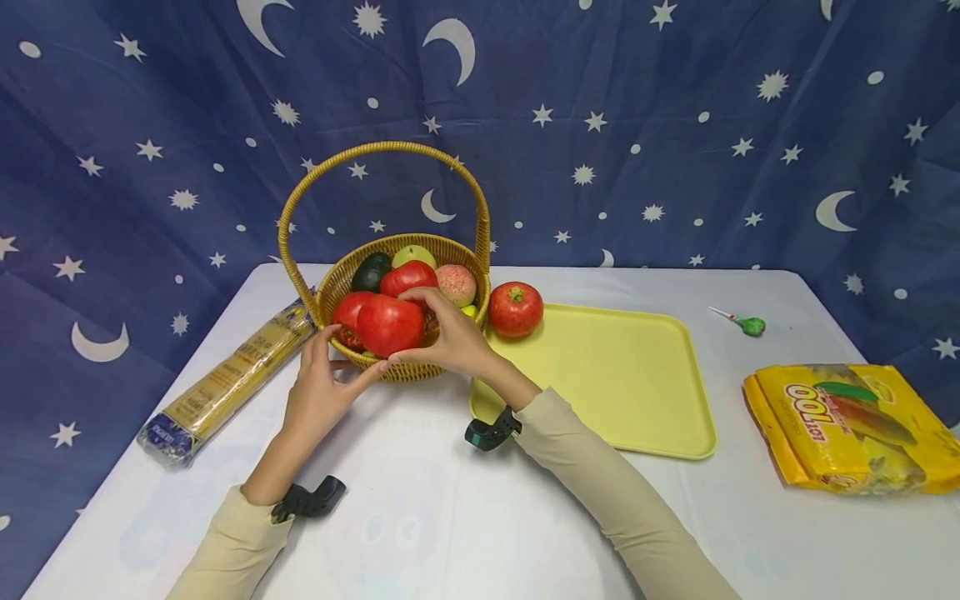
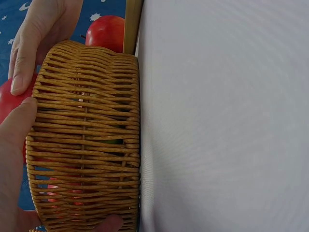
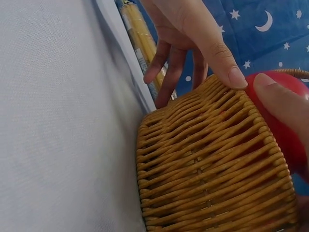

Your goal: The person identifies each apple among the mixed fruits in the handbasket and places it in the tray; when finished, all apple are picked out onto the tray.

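A wicker basket (image 1: 412,372) with a tall handle stands at the back left, filled with fruit. My right hand (image 1: 459,340) grips a round red fruit (image 1: 389,326) at the basket's front rim, fingers over the top and thumb low in front. Against the basket's left front, my left hand (image 1: 317,397) holds the woven wall, its thumb at the rim close to the right thumb. Behind lie more red fruits (image 1: 411,275), a dark green avocado (image 1: 371,272), a yellow-green fruit (image 1: 415,255) and a pinkish peach (image 1: 456,284). Some contents are hidden.
A red apple (image 1: 515,309) sits beside the basket by a yellow tray (image 1: 615,375). Left lies a spaghetti pack (image 1: 236,379). A green lollipop (image 1: 750,326) and a yellow mango-picture packet (image 1: 855,429) are at right. A starry blue cloth (image 1: 555,167) hangs behind.
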A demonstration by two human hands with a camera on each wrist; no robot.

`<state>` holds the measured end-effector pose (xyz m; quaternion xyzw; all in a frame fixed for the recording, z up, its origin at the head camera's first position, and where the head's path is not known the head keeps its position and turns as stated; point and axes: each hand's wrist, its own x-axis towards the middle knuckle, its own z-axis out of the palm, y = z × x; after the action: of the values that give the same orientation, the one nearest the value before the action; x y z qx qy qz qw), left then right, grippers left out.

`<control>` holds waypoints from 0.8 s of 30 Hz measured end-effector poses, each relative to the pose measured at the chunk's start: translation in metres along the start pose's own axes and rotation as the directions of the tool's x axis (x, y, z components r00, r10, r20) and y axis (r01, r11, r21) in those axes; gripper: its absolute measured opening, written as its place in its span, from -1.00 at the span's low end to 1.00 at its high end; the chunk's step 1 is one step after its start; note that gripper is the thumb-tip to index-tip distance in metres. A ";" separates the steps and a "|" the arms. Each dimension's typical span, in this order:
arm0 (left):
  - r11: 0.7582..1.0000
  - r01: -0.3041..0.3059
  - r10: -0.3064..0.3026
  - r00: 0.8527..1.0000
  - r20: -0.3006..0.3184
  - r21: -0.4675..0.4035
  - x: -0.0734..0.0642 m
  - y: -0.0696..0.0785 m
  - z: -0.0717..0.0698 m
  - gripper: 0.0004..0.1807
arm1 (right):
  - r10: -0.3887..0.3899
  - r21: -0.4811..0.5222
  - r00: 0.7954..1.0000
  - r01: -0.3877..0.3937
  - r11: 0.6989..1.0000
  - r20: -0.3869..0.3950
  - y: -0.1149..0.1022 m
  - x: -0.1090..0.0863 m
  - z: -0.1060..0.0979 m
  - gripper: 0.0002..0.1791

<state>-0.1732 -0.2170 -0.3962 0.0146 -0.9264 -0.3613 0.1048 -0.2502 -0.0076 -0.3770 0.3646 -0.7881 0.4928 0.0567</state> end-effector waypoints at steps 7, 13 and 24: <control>1.000 0.000 0.000 1.000 -0.002 0.004 0.000 0.000 0.000 0.03 | 0.013 0.076 1.000 -0.015 0.997 0.027 0.000 0.000 -0.005 -0.21; 1.000 -0.001 0.001 1.000 -0.007 0.005 -0.001 0.000 0.000 0.03 | 0.051 0.111 0.997 -0.056 0.992 0.052 0.001 0.001 -0.008 -0.24; 1.000 -0.002 0.002 1.000 0.000 -0.004 -0.001 0.000 0.000 0.06 | 0.036 0.006 0.998 -0.037 0.999 0.056 0.001 0.001 -0.009 -0.02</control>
<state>-0.1723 -0.2168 -0.3969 0.0136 -0.9258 -0.3630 0.1049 -0.2541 -0.0004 -0.3727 0.3640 -0.7940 0.4862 0.0241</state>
